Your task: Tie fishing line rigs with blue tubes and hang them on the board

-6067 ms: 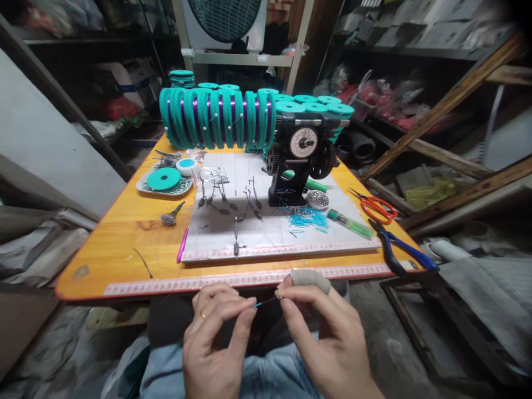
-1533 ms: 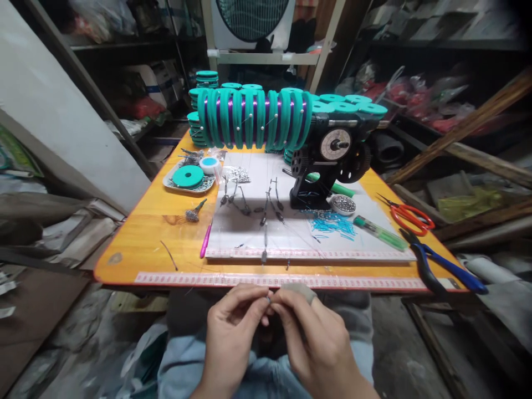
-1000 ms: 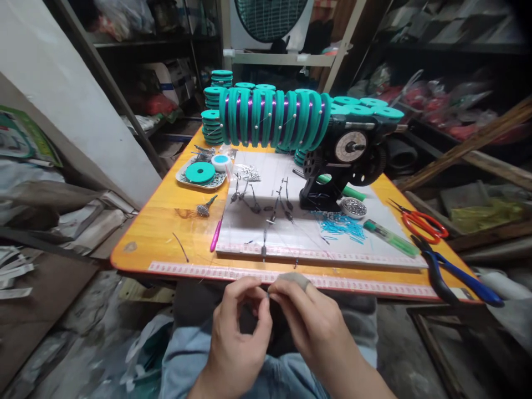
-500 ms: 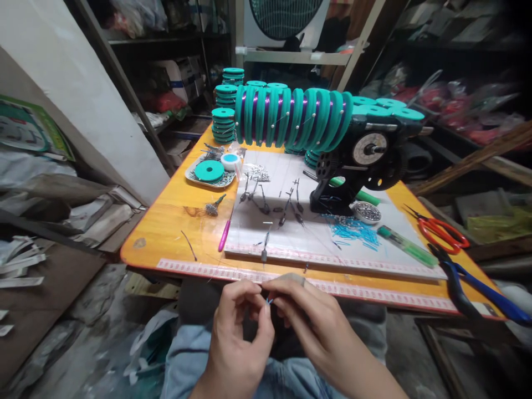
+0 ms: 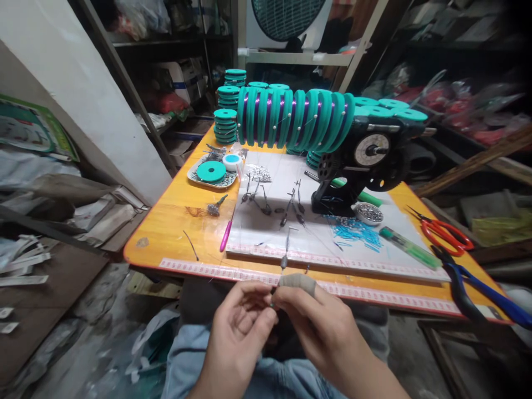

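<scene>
My left hand (image 5: 245, 327) is closed in a pinch, thumb against fingertips, in front of the table's near edge. Fingertip to fingertip with it is my right hand (image 5: 316, 313), also pinching, a grey wrap round one of its fingers. Between them they grip a thin fishing line with a tiny dark and bluish-green piece on it, mostly hidden by the fingers. Just beyond, a grey sinker (image 5: 284, 261) with a spring above it lies at the white board's front edge, its line running toward my fingers.
On the white board (image 5: 257, 235) lie several more sinkers, blue tube pieces (image 5: 357, 233) and a dish of metal beads (image 5: 369, 213). Behind stands a black winder (image 5: 353, 166) carrying teal spools (image 5: 295, 119). Red-handled pliers (image 5: 446, 235) and blue-handled cutters (image 5: 482, 285) lie right; a tray (image 5: 195, 180) sits left.
The sinker with the spring has slid right and toward me along the board's front edge. My right hand has curled more and both hands have shifted slightly right, still pinching together.
</scene>
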Demonstrator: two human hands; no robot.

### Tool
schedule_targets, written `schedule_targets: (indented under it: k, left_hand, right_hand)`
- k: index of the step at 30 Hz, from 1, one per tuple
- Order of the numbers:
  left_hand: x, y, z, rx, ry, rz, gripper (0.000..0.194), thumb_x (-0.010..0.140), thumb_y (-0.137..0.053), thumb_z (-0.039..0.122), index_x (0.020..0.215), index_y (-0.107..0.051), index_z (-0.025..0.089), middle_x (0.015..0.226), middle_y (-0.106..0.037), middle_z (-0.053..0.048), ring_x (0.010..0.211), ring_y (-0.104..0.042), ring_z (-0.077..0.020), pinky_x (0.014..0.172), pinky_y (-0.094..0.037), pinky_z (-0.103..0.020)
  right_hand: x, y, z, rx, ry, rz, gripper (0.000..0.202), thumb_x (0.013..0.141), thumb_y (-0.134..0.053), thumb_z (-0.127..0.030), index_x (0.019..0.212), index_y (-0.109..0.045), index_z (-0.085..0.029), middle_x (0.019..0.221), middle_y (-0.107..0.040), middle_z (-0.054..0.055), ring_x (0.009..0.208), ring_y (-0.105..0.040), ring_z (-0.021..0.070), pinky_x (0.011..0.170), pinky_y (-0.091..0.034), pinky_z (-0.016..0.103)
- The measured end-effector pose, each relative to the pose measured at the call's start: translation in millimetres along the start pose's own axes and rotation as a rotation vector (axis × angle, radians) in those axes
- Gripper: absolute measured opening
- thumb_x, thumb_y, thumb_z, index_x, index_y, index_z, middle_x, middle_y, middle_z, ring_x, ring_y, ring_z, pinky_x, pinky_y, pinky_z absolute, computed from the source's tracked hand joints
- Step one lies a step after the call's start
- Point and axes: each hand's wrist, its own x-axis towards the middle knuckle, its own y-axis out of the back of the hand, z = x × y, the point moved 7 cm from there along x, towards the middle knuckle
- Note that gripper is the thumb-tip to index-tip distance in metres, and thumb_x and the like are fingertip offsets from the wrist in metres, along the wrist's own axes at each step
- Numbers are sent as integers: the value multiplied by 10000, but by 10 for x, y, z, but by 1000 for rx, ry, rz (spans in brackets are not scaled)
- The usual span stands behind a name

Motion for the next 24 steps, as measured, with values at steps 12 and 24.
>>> schedule_targets:
  k: [12,24]
  left_hand:
    - [95,-22,-120,71,126,-105,298,776,-767,409,735,-650,138,623,-666,-9,506,-567,-74,479,-456,-155]
    - [115,16,-189,95,64,-68,254,789,-757,377,739,-655,150,640,-688,-23,505,-571,-86,487,-482,-170]
  right_hand:
    - [-87,53,-49,-164,80,63,211,962,-455,-81,1020,-633,-180,788,-645,35,689,-619,135,639,-530,207]
    - [-401,529,-66,-277,-123,325,327,922,-585,-163,1234,-620,-257,1115,-695,85,964,-710,222,819,-614,310]
